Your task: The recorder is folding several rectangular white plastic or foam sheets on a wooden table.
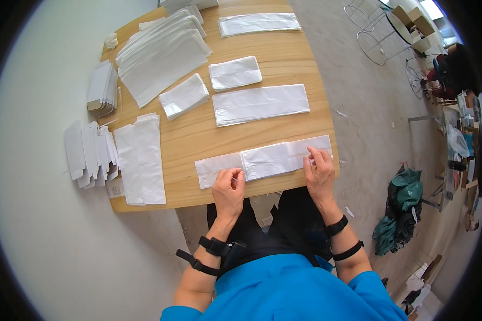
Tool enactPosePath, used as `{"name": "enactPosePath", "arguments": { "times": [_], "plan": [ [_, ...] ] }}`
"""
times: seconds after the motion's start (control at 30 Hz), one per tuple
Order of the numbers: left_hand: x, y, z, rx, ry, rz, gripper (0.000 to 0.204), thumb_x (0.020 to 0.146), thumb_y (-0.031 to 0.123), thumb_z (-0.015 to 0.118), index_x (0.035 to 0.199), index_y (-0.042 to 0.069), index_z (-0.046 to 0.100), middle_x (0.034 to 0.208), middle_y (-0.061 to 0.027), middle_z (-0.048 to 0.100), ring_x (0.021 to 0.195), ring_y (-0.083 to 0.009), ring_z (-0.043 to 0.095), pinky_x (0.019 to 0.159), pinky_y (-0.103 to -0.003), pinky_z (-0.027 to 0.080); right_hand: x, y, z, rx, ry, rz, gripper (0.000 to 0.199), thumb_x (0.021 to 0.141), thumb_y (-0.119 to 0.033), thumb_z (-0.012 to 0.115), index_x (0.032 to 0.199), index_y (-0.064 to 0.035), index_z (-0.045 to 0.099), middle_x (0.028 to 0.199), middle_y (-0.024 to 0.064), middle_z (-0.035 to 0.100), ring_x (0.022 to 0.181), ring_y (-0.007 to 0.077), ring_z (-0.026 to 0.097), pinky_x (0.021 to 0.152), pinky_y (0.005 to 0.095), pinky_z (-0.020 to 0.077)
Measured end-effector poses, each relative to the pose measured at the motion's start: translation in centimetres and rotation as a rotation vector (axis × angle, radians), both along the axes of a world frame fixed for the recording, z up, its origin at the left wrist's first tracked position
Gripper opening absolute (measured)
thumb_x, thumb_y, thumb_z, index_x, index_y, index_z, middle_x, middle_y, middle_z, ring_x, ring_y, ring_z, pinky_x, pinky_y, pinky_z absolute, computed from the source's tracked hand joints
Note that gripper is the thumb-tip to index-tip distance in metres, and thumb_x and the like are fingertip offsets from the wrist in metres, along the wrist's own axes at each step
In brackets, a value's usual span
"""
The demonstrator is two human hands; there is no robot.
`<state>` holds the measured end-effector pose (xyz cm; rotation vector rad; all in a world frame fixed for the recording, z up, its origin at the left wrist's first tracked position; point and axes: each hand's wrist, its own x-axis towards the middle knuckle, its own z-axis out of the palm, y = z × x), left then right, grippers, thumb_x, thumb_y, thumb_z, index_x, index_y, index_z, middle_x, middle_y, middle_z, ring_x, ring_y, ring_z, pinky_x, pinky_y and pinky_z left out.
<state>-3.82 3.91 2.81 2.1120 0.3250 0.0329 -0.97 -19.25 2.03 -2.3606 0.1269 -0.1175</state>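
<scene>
A long flat white strip (214,167), which looks like folded thin plastic or paper, lies along the near edge of the wooden table. Over its middle is a shorter white folded piece (265,160). My left hand (230,191) rests at the strip's near edge, beside the left end of the shorter piece. Its fingers are curled in toward the thumb, and whatever is between them is hidden. Above the strip's right part is my right hand (319,172), fingers bent but apart, fingertips close to the white surface.
Beyond the strip on the table (185,144) lie a folded stack (261,105), two smaller stacks (235,73) (184,96) and a far stack (260,24). Fanned white sheets (163,56) and a tall pile (140,160) are left. White cartons (91,152) stand by the wall. Green bags (404,192) lie right.
</scene>
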Motion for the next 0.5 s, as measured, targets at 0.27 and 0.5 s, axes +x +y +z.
{"name": "enactPosePath", "arguments": {
  "times": [0.27,0.5],
  "plan": [
    [0.3,-0.9,-1.1,0.012,-0.036,0.046,0.009,0.085,0.007,0.064,0.090,0.000,0.066,0.077,-0.0087,0.058,0.060,-0.0165,0.055,0.056,-0.030,0.045,-2.0,1.8,-0.9,-0.094,0.006,-0.059,0.030,0.080,-0.006,0.065,0.109,-0.0006,0.062,0.090,0.0124,0.057,0.084,0.0301,0.056,0.074,0.0386,0.0472],
    [0.3,-0.6,-1.0,-0.011,-0.007,0.041,0.010,0.084,0.008,0.065,0.091,0.000,0.065,0.079,-0.0079,0.057,0.061,-0.0157,0.054,0.057,-0.029,0.045,-1.6,1.6,0.2,-0.097,0.034,-0.097,0.030,0.080,-0.006,0.064,0.109,-0.0011,0.061,0.092,0.0116,0.057,0.088,0.0292,0.057,0.075,0.0380,0.0483]
  ]
}}
